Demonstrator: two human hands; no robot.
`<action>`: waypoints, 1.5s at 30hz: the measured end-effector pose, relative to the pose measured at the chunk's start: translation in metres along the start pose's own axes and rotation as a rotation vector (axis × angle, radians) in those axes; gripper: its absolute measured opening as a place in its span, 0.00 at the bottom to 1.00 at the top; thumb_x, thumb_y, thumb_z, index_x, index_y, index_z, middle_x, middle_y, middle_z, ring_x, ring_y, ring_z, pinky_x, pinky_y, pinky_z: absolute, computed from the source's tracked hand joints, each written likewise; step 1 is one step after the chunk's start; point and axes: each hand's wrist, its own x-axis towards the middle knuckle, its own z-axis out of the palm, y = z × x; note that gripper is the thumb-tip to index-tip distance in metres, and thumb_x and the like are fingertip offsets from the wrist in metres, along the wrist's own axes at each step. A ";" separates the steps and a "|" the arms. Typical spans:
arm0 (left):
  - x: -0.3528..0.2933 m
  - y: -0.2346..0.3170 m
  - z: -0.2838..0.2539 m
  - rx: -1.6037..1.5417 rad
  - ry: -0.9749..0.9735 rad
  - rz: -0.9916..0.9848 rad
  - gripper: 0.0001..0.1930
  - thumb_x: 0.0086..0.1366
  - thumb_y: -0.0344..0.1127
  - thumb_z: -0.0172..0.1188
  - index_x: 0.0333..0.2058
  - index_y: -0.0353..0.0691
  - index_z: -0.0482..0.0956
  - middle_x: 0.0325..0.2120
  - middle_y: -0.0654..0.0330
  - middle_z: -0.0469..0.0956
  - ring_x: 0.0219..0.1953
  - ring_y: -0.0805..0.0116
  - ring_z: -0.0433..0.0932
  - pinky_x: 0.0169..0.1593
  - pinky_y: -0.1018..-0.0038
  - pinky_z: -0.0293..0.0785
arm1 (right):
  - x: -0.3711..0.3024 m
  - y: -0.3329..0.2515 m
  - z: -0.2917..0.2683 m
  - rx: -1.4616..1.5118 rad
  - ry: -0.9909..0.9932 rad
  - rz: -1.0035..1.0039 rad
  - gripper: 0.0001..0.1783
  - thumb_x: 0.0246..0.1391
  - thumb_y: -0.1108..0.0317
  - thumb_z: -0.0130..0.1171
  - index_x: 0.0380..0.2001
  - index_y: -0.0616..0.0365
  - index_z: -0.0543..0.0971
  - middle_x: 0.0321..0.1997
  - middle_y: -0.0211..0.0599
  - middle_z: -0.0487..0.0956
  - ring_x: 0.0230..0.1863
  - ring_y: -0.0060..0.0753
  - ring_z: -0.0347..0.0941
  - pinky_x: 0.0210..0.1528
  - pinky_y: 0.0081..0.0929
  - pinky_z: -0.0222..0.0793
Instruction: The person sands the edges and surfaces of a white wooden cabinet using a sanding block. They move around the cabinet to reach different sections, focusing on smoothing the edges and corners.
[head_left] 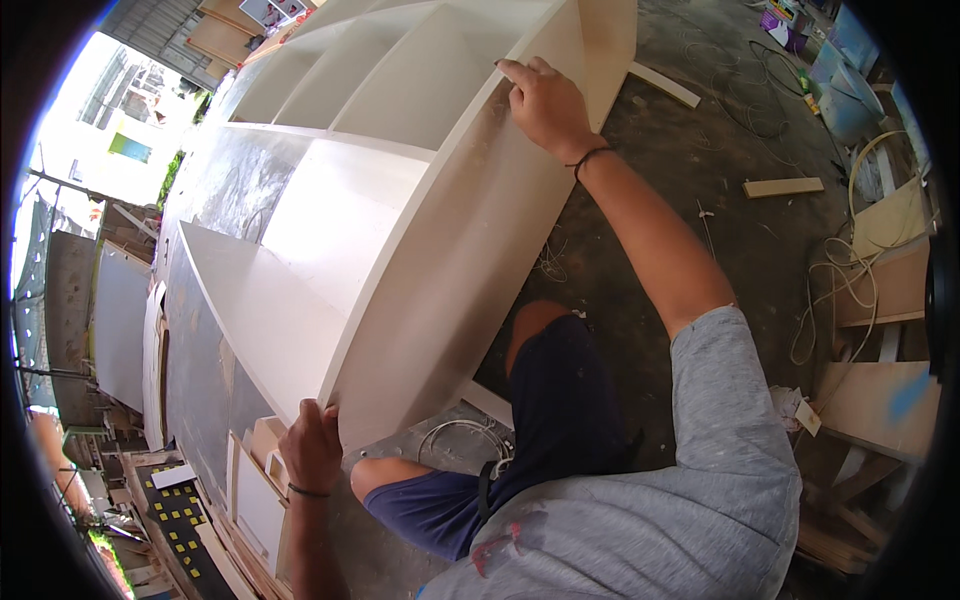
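Note:
A large white cabinet carcass with shelf dividers lies slanted across the view in front of me. My right hand is closed over the front edge of its long side panel, toward the far end, fingers curled onto the rim. At the near corner of the same panel, my left hand is closed on the edge, the thumb side against the board. Both wrists carry dark bands. The fingertips of the left hand are partly hidden behind the corner. Several compartments face up at the far end.
Coiled pale cable lies by my knees. Wood strips and thin wires are on the dark floor to the right, near a blue bucket and stacked boards. On the left stand leaning panels and a smaller white box.

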 end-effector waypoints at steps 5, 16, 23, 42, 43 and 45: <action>-0.008 -0.008 0.001 -0.093 -0.015 -0.014 0.12 0.70 0.40 0.52 0.31 0.37 0.65 0.17 0.46 0.73 0.23 0.40 0.75 0.26 0.52 0.68 | -0.081 -0.099 0.004 0.173 -0.076 -0.308 0.22 0.53 0.72 0.55 0.52 0.45 0.79 0.29 0.36 0.72 0.33 0.37 0.74 0.34 0.34 0.74; 0.001 -0.042 -0.020 -0.528 -0.212 -0.003 0.17 0.75 0.43 0.43 0.39 0.35 0.75 0.15 0.55 0.73 0.19 0.60 0.75 0.27 0.68 0.68 | -0.009 -0.028 -0.003 -0.081 -0.087 -0.054 0.22 0.52 0.71 0.53 0.52 0.49 0.79 0.40 0.43 0.79 0.47 0.47 0.77 0.41 0.38 0.78; 0.061 -0.126 0.024 -0.518 0.105 -0.032 0.18 0.75 0.42 0.43 0.43 0.32 0.75 0.26 0.51 0.82 0.30 0.62 0.81 0.40 0.72 0.73 | -0.135 -0.166 0.004 0.017 -0.175 -0.482 0.29 0.50 0.72 0.53 0.59 0.52 0.73 0.43 0.47 0.80 0.51 0.50 0.75 0.49 0.42 0.76; 0.049 -0.134 0.062 -0.783 0.315 -0.250 0.26 0.72 0.51 0.51 0.20 0.36 0.77 0.09 0.66 0.65 0.12 0.78 0.65 0.19 0.77 0.62 | -0.146 -0.181 0.012 0.202 -0.129 -0.332 0.34 0.51 0.74 0.53 0.64 0.43 0.70 0.34 0.41 0.74 0.34 0.43 0.72 0.35 0.37 0.74; 0.050 -0.137 0.064 -0.796 0.327 -0.244 0.27 0.72 0.51 0.51 0.21 0.36 0.77 0.09 0.66 0.65 0.12 0.79 0.65 0.19 0.78 0.61 | -0.175 -0.218 0.011 0.212 -0.121 -0.428 0.31 0.50 0.74 0.54 0.61 0.50 0.72 0.33 0.42 0.78 0.44 0.45 0.76 0.41 0.38 0.75; 0.057 -0.133 0.069 -0.839 0.328 -0.227 0.27 0.73 0.52 0.50 0.21 0.36 0.77 0.09 0.67 0.65 0.12 0.79 0.65 0.19 0.78 0.61 | -0.228 -0.278 0.012 0.330 -0.145 -0.494 0.27 0.55 0.69 0.52 0.60 0.48 0.73 0.33 0.39 0.78 0.44 0.42 0.78 0.40 0.36 0.78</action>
